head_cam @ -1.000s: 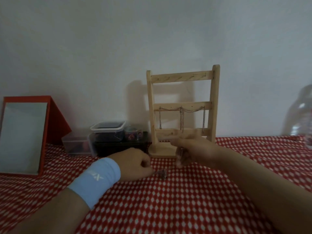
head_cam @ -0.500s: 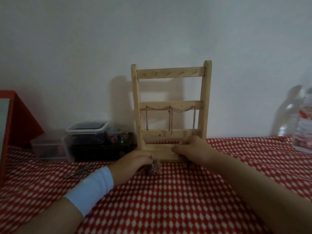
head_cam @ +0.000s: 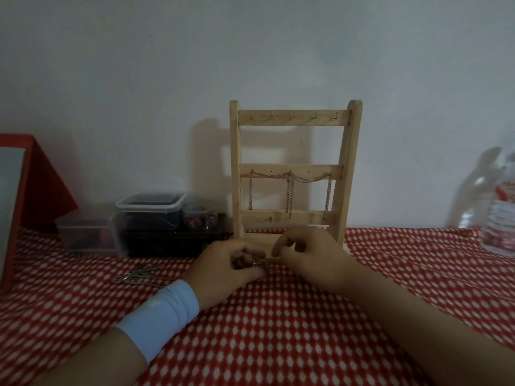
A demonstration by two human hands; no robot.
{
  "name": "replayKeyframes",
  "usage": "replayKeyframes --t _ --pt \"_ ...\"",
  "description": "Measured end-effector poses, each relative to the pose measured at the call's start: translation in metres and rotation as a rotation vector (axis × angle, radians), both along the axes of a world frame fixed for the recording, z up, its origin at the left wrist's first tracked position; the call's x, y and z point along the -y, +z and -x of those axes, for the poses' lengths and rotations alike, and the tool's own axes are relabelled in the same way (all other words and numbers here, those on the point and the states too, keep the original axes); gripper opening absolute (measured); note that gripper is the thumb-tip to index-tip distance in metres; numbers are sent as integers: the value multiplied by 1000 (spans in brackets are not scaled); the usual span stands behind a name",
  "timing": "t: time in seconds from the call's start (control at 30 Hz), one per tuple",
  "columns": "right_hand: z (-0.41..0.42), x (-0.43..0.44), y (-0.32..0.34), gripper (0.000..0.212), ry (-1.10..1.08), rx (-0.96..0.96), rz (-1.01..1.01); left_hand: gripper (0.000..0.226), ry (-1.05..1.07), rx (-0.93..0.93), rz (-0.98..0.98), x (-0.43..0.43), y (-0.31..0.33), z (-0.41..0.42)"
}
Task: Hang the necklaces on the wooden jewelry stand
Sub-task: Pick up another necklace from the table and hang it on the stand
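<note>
The wooden jewelry stand (head_cam: 295,118) stands upright against the wall, with three rails. Silver chains (head_cam: 289,190) hang from the hooks of its middle rail. My left hand (head_cam: 223,268), with a light blue wristband, lies on the cloth in front of the stand's base and pinches a small bunched silver necklace (head_cam: 259,264). My right hand (head_cam: 309,252) hovers just right of it with fingers loosely curled, fingertips close to the necklace; whether they touch it I cannot tell. More silver jewelry (head_cam: 139,275) lies on the cloth to the left.
A red-and-white patterned cloth (head_cam: 278,330) covers the table. Clear plastic containers (head_cam: 150,210) and a black box (head_cam: 172,240) sit left of the stand. A red-framed mirror (head_cam: 16,190) leans at far left. A plastic bottle (head_cam: 501,215) stands at far right.
My left hand moved forward to the stand's base with the bunched necklace. My right hand lifted its fingers and shifted beside it. The view turned left and drew closer.
</note>
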State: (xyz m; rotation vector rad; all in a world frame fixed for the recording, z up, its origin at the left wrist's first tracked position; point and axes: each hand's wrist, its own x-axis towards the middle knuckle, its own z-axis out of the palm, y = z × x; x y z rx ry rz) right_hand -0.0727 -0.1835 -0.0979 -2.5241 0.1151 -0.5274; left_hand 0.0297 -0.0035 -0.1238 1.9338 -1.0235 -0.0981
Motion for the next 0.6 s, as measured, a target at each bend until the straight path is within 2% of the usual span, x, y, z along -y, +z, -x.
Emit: replayKeyframes --t 0.03,0.1,0.23,0.33,0.43,0.53,0.6 --pt "-1 -3 -1 12 17 -2 -64 30 1 -6 19 0 1 0" --pt "-3 -6 -4 17 53 -41 -63 37 -3 15 21 -1 2 1" --pt "-5 -8 -6 10 98 -41 -90 41 2 102 -21 -3 2 5" --pt "-4 -7 -4 18 42 -107 -218 29 34 136 53 -3 1 5" --pt "-4 -10 -2 25 15 -182 -258 20 32 202 113 -3 3 9" --pt "-3 -12 -1 32 7 -186 -181 18 38 334 91 -3 2 11" --pt "-4 -11 -1 29 -14 -229 -75 7 77 452 43 -3 0 10"
